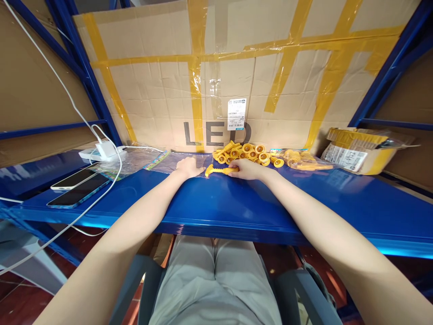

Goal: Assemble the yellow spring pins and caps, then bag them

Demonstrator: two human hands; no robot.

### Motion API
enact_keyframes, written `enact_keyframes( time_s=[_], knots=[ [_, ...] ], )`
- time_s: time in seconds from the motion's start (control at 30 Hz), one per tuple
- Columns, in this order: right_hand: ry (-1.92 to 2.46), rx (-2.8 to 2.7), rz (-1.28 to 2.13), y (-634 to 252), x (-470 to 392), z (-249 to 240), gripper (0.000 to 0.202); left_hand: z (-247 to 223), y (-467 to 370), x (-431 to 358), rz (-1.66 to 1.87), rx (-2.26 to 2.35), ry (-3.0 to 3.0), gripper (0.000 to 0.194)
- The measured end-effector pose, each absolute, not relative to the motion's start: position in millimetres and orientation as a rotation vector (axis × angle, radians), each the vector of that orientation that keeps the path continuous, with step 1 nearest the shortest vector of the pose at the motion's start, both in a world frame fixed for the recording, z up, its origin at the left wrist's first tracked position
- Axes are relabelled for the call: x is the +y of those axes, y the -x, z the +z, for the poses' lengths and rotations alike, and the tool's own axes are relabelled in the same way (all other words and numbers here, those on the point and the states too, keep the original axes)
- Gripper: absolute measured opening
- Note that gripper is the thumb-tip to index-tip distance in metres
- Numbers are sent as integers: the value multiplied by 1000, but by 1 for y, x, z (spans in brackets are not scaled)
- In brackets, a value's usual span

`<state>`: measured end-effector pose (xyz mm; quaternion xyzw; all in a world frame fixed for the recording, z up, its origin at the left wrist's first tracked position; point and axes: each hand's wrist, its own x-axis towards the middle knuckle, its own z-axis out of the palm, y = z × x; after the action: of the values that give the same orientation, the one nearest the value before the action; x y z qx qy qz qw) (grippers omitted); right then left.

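My right hand (249,169) is closed round the handle of a yellow toy hammer (218,170), its head pointing left, just above the blue shelf. My left hand (188,168) grips the open end of a clear plastic bag (169,162) with a coloured header strip; the bag lies flat, and the fingers are partly hidden. The hammer's head is close to the bag's edge by my left thumb. Behind my right hand sits a pile of yellow plastic pieces (260,149), many with round cup-like ends. A filled clear bag (299,159) of yellow pieces lies to its right.
Two phones (79,192) and a white power strip with a charger (106,149) are on the left, with a white cable (118,174) looping over the shelf edge. A small taped carton (358,155) stands right. A large cardboard box (162,99) walls the back.
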<state>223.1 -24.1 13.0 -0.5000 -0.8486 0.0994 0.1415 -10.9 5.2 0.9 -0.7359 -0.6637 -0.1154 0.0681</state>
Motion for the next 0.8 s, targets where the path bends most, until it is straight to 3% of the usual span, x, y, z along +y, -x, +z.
enact_keyframes(
  time_s=[0.17, 0.27, 0.6, 0.8],
  knots=[
    [1399, -2457, 291, -224, -24, 12, 17, 2, 8, 2, -317, -1933, 2278, 29],
    [1364, -2468, 274, -223, -26, 12, 17, 3, 6, 1, -343, -1800, 2361, 17],
    [1112, -2377, 112, -204, -34, 13, 20, 2, -8, -10, -744, -1305, 2580, 10],
    [1147, -2506, 109, -195, -33, 5, 15, 1, -7, -3, -811, -1249, 2694, 13]
  ],
)
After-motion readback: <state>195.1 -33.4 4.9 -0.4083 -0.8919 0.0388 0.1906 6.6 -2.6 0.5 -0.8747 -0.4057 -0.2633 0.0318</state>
